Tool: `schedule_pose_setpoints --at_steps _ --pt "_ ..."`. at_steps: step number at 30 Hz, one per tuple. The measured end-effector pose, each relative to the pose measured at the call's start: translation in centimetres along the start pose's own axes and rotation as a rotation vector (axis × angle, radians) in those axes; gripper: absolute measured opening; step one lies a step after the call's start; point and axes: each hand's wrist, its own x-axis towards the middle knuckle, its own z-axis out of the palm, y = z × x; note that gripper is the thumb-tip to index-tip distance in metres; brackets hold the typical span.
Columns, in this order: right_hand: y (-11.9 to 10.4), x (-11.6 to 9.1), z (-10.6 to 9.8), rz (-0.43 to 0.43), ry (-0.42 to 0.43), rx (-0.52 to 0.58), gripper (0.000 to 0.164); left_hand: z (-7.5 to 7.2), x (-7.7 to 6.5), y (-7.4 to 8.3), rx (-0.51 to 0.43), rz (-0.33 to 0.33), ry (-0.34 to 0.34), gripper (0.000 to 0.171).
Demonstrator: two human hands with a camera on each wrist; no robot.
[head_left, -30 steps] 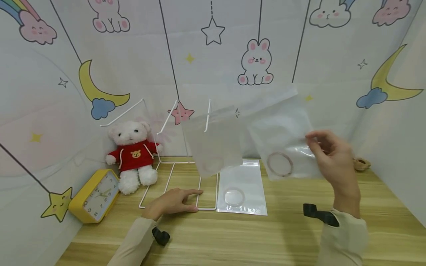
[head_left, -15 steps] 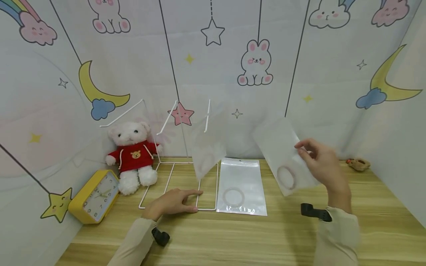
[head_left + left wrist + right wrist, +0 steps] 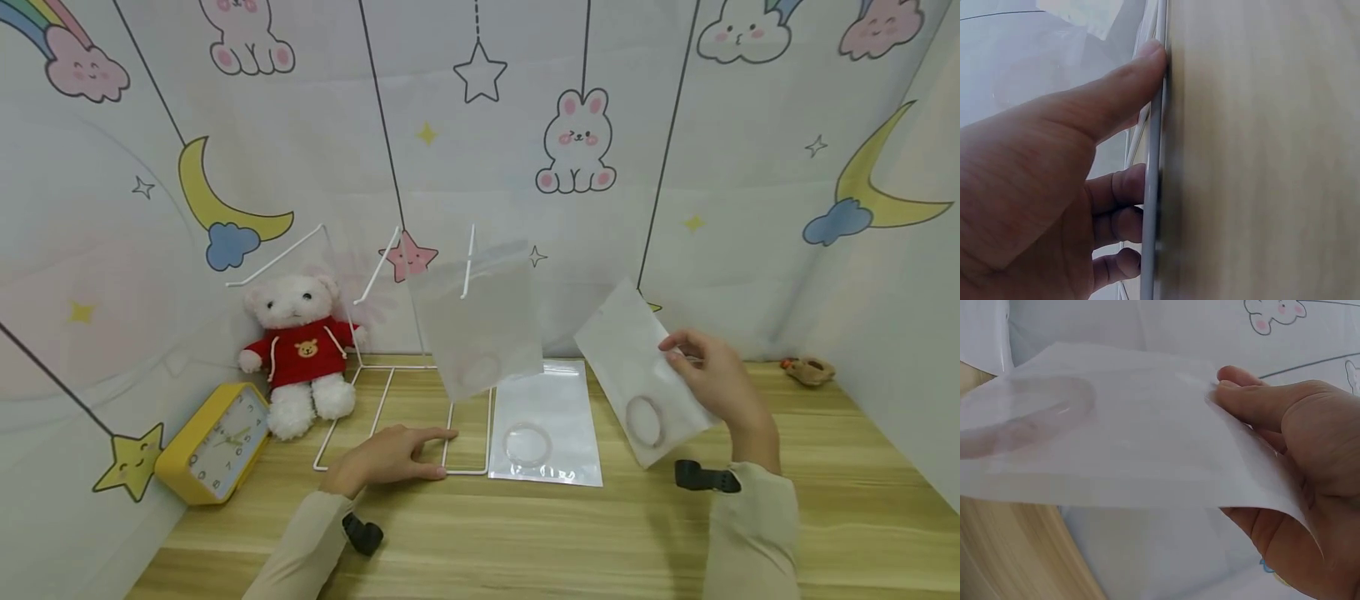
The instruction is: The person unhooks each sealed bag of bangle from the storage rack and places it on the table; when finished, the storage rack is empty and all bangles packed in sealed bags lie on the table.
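My left hand (image 3: 393,454) rests at the front of the white wire rack (image 3: 352,414), index finger stretched over a base bar. In the left wrist view the thumb (image 3: 1132,81) touches the front bar (image 3: 1152,169), and the other fingertips lie behind that bar. My right hand (image 3: 716,375) pinches the side edge of a resealable plastic bag (image 3: 618,350), tilted above the table, with a pinkish bangle-like ring (image 3: 645,421) inside. A similar bag (image 3: 498,325) hangs at the rack's right hook (image 3: 468,271). Another bag (image 3: 551,408) with a ring lies flat beside the rack.
At the left, a white teddy bear (image 3: 307,346) in a red hoodie sits behind a yellow clock (image 3: 217,442). Near the back right of the wooden table (image 3: 570,542) lies a small brown object (image 3: 808,371). A patterned cloth (image 3: 480,167) covers the back.
My right hand has moved left and down with its bag, which has tilted. The hanging bag turned nearly edge-on, then back to face forward. My left hand has stayed put.
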Motion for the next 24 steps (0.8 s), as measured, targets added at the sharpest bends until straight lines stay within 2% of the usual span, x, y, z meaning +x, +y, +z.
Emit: schedule_pose_setpoints --at_steps 12,18,24 --pt "2.7 -0.7 -0.4 0.131 -0.068 0.023 0.029 0.1 0.1 -0.2 -0.013 -0.015 -0.016 0.063" --pt "3.7 -0.9 -0.3 0.19 -0.073 0.031 0.03 0.1 0.1 -0.2 -0.015 -0.015 -0.018 0.063" --pt "5.5 -1.1 -0.1 0.214 -0.081 0.019 0.028 0.1 0.1 -0.1 -0.027 -0.018 -0.016 0.064"
